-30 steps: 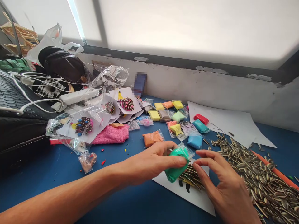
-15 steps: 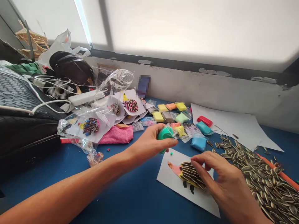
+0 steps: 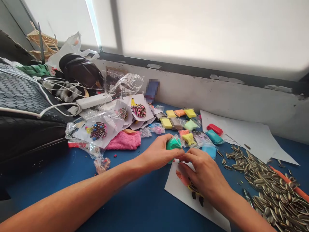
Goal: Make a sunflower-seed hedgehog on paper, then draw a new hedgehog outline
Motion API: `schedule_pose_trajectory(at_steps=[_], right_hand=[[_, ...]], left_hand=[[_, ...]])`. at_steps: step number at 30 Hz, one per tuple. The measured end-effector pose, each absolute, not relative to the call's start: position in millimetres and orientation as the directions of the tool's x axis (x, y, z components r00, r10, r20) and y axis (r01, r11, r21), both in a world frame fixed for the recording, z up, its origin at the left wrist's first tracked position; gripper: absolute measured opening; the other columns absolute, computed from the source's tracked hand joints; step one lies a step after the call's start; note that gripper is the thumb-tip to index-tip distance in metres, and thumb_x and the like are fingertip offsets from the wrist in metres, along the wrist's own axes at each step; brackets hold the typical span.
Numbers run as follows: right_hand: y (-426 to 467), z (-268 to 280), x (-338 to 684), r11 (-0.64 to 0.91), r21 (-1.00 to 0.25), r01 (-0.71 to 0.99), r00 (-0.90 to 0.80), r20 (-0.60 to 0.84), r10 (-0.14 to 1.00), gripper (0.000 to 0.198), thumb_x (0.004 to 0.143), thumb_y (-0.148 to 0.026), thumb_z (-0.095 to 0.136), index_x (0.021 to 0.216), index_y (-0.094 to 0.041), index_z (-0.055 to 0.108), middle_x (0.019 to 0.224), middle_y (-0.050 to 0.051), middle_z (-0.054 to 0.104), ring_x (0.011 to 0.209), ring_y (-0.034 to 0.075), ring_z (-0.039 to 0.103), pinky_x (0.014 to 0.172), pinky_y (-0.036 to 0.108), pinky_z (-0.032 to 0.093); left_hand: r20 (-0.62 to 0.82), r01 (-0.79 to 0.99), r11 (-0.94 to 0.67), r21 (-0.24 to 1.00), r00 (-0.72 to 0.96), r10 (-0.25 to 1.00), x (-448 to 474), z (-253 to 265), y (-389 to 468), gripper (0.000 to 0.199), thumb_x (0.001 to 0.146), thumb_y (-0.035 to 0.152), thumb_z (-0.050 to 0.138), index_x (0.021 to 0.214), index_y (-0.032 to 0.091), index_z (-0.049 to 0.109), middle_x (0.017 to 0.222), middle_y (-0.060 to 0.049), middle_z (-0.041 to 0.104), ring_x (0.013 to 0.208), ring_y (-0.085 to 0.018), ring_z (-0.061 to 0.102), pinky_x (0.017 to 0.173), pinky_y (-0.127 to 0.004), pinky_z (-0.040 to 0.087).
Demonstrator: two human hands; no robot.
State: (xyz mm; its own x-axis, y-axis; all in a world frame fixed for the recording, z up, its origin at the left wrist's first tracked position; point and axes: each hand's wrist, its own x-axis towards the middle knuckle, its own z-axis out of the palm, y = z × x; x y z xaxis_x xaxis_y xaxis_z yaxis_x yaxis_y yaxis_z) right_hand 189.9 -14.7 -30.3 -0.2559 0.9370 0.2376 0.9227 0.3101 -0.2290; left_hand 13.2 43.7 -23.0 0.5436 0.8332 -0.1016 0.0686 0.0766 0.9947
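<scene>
My left hand (image 3: 160, 151) is closed around a packet of green modelling clay (image 3: 173, 143) in clear wrap, above the top edge of a white paper sheet (image 3: 172, 183). Close beside its thumb, my right hand (image 3: 200, 169) has its thumb and fingers drawn together over the paper. Whatever lies between those fingertips is too small or hidden to make out. Under the right hand is a clay hedgehog (image 3: 184, 179) with a pink face, yellow body and black feet; its sunflower-seed spines are mostly covered by the hand.
Sunflower seeds (image 3: 272, 187) are heaped at the right, with an orange stick (image 3: 293, 185) among them. Wrapped clay packets (image 3: 166, 123) sit beyond my hands. Finished hedgehog cards (image 3: 138, 109), a pink towel (image 3: 125, 140) and a black bag (image 3: 31, 119) lie leftward. Blank paper (image 3: 251, 135) is at the back.
My right hand has moved left from the hedgehog's spines to beside my left thumb, covering the spot where a small green clay ball lay. My left hand still holds the green clay.
</scene>
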Motion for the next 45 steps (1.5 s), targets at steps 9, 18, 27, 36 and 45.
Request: schedule_pose_trajectory(at_steps=[9,18,27,36,45], right_hand=[[-36.0,-5.7,212.0,0.279,-0.282,0.918,-0.194,0.295,0.936,0.021,0.095,-0.033,0.057,0.079,-0.026,0.07,0.079,0.001,0.07,0.071,0.018,0.067,0.06,0.029,0.05],[-70.8,-7.8,228.0,0.247,-0.318,0.915,-0.115,0.381,0.917,0.032,0.096,-0.049,0.056,0.076,-0.03,0.071,0.071,-0.002,0.067,0.06,0.014,0.066,0.051,0.025,0.05],[-72.1,-13.8,223.2,0.252,-0.31,0.916,-0.117,0.396,0.911,0.031,0.098,-0.049,0.055,0.085,-0.03,0.075,0.079,-0.001,0.071,0.066,0.015,0.07,0.057,0.025,0.054],[-84.9,-7.2,228.6,0.213,-0.45,0.867,-0.032,0.377,0.926,0.023,0.096,-0.045,0.059,0.086,-0.029,0.071,0.078,-0.001,0.07,0.061,0.013,0.066,0.052,0.022,0.053],[-96.8,-5.2,215.9,0.156,-0.638,0.754,0.043,0.284,0.958,0.019,0.092,-0.045,0.064,0.094,-0.028,0.073,0.08,-0.002,0.078,0.067,0.016,0.074,0.058,0.019,0.059]], left_hand=[[-0.124,0.174,0.031,0.984,0.556,0.822,11.8,-23.1,42.7,0.027,0.077,0.033,0.071,0.094,0.016,0.06,0.078,0.002,0.058,0.074,-0.015,0.056,0.062,-0.025,0.04],[-0.099,0.183,-0.016,0.983,0.599,0.795,9.9,-22.6,42.4,0.023,0.081,0.034,0.069,0.091,0.016,0.058,0.077,0.003,0.055,0.069,-0.012,0.052,0.058,-0.024,0.035],[-0.074,0.21,-0.066,0.975,0.593,0.802,9.4,-22.2,41.1,0.021,0.079,0.033,0.07,0.086,0.017,0.057,0.075,0.004,0.05,0.067,-0.011,0.045,0.057,-0.024,0.032],[-0.005,0.181,-0.138,0.974,0.626,0.78,12.7,-11.0,26.7,0.019,0.08,0.03,0.07,0.09,0.018,0.059,0.08,0.002,0.056,0.075,-0.015,0.05,0.066,-0.025,0.039],[0.001,0.2,-0.274,0.941,0.806,0.591,16.1,-6.0,2.3,0.021,0.087,0.029,0.074,0.103,0.017,0.064,0.089,0.0,0.064,0.079,-0.016,0.056,0.069,-0.026,0.041]])
